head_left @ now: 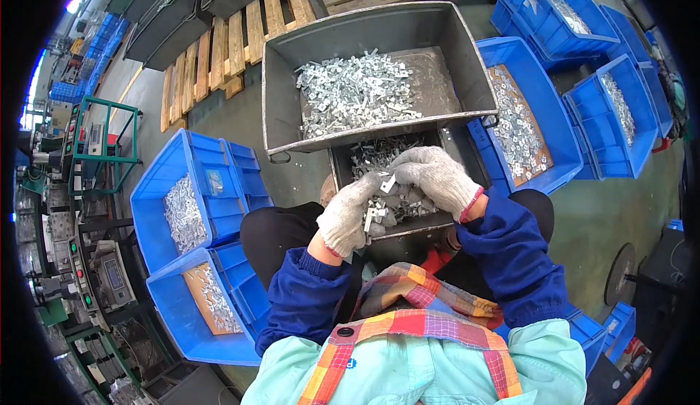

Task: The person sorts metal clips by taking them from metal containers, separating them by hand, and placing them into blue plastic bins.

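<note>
1. Standing above the lower bin [415, 231], the large grey metal bin [436, 77] is seen with a heap of small metal parts [357, 91] on the left of its floor.
2. Blue bins [157, 186] are placed at both sides, and metal parts are contained in several of them.
3. In the lower bin, between the knees, a darker heap of parts [375, 153] is partly covered by the hands.
4. The left hand [346, 219] and the right hand [437, 179], both in whitish gloves, are held close together above this heap, with fingers bent inwards.
5. One small bright part [388, 183] is clamped where the fingertips of both hands meet; the exact grip of each is partly hidden.
</note>
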### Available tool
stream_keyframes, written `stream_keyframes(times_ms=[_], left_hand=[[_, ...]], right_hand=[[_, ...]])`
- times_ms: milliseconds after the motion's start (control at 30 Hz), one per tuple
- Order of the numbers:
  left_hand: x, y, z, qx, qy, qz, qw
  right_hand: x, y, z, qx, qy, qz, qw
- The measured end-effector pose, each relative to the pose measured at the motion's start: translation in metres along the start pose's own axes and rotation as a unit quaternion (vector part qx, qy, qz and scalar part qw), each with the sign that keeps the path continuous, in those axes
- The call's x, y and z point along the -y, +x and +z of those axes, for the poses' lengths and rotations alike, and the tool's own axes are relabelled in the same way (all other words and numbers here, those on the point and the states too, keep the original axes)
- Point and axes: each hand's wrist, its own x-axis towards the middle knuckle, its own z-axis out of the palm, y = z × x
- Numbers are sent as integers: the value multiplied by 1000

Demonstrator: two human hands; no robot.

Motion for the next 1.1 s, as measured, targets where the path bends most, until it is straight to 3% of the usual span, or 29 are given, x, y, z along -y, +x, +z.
stream_keyframes(times_ms=[200,500,600,700,933,1100], left_hand=[[0,1,5,-14,-7,-5,1000],[7,4,4,-25,38,22,999],[3,1,10,-35,19,24,999],[-1,2,7,-30,-3,11,999],[1,8,-1,17,-32,0,999],[3,7,1,-6,-6,28,1000]], right_hand=[[-6,5,2,10,12,-12,1000],[-14,8,2,81,129,55,987],[-20,11,4,64,143,0,988],[-9,5,6,37,182,33,982],[-27,18,10,-20,200,5,980],[-29,21,10,-27,198,23,980]])
